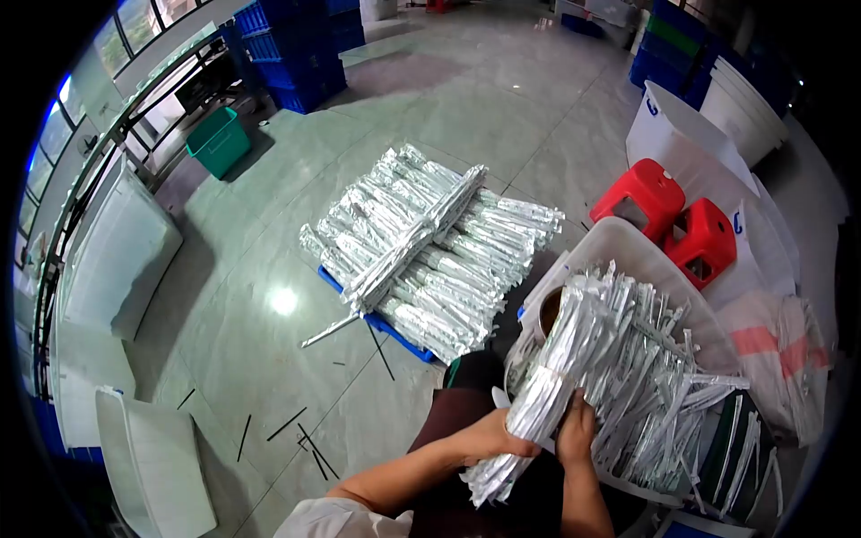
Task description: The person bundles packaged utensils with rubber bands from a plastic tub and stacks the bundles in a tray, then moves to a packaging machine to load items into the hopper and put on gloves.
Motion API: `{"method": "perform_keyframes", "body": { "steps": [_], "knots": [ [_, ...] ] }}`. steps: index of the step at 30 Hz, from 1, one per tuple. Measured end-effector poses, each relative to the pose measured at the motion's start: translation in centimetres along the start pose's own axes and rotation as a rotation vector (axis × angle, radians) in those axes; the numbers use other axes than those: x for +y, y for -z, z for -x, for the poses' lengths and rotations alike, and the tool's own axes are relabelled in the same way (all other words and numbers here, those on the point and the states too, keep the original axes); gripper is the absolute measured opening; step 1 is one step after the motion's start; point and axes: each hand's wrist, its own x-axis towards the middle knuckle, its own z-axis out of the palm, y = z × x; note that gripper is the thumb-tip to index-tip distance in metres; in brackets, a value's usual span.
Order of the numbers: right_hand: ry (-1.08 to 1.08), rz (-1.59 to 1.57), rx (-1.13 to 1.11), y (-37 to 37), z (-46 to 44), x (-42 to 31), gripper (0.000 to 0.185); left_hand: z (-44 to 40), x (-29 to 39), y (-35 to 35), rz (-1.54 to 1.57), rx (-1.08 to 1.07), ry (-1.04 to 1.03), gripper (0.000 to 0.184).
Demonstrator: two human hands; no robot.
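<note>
A thick bundle of foil-wrapped strips [549,381] is held in front of my lap, tilted from lower left to upper right. My left hand [499,437] grips its lower part from the left, thumb across the foil. On the other side my right hand [576,432] is closed against the bundle, its fingertips partly hidden. Loose foil-wrapped strips [659,394] fill a white plastic tub [619,235] beside my right hand. Ahead on the floor, many foil bundles [430,251] lie stacked on a blue crate [404,339], with some laid crosswise on top.
Two red stools [639,195] stand behind the tub, near white bins [686,134] and a striped sack [776,359]. A green basket [218,142], blue crates [291,58] and white bins [152,457] stand to the left. Thin dark sticks [309,448] lie scattered on the tiles.
</note>
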Motion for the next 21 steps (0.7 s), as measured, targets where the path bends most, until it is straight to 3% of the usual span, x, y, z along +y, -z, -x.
{"method": "perform_keyframes", "body": {
  "steps": [2, 3, 5, 7, 8, 9, 10, 13, 14, 16, 18, 19, 20, 21],
  "knots": [
    [-0.127, -0.134, -0.115, -0.8, -2.2, -0.9, 0.029, -0.4, 4.0, 1.9, -0.016, 0.071, -0.056, 0.076],
    [-0.280, -0.199, -0.049, -2.1, -3.3, -1.5, 0.022, -0.9, 6.4, 3.0, -0.134, 0.149, -0.081, 0.085],
    [-0.439, -0.484, -0.217, -2.2, -4.6, -2.5, 0.025, -3.3, 7.4, 7.2, -0.518, 0.390, -0.059, 0.107],
    [-0.550, -0.510, -0.306, -1.5, -4.7, -3.0, 0.030, -7.6, 8.9, 12.5, -0.442, 0.472, -0.156, 0.108],
    [-0.567, -0.459, -0.343, -0.7, -4.3, -2.8, 0.033, -9.9, 10.9, 14.6, -0.562, 0.533, -0.301, 0.087],
    [-0.590, -0.398, -0.344, 0.0, -4.0, -3.0, 0.035, -12.8, 12.0, 17.6, -0.746, 0.730, -0.258, 0.067],
    [-0.615, -0.338, -0.343, 0.8, -3.5, -3.1, 0.037, -15.5, 13.5, 20.0, -1.031, 0.922, -0.160, 0.064],
    [-0.609, -0.217, -0.225, 3.9, -2.5, -3.5, 0.031, -22.7, 15.0, 27.5, -1.334, 1.191, -0.311, 0.057],
    [-0.610, -0.149, -0.160, 4.4, -2.6, -3.9, 0.032, -24.5, 15.3, 29.1, -1.360, 1.148, -0.131, 0.054],
    [-0.607, -0.083, -0.119, 6.2, -2.0, -3.0, 0.034, -28.2, 11.0, 34.7, -1.742, 1.232, -0.186, 0.050],
    [-0.621, -0.009, -0.059, 8.4, -1.6, -2.3, 0.035, -30.2, 8.2, 36.1, -1.962, 1.379, -0.033, 0.049],
    [-0.653, -0.075, -0.090, 9.5, -1.6, -1.9, 0.028, -30.0, 8.7, 35.9, -1.868, 1.305, 0.042, 0.050],
    [-0.685, -0.151, -0.087, 10.2, -0.8, -1.9, 0.022, -29.9, 8.0, 38.2, -1.994, 1.184, 0.100, 0.050],
    [-0.664, 0.010, -0.011, 10.0, -1.3, -3.1, 0.038, -29.5, 8.1, 39.7, -2.009, 1.041, 0.151, 0.054]
  ]
}}
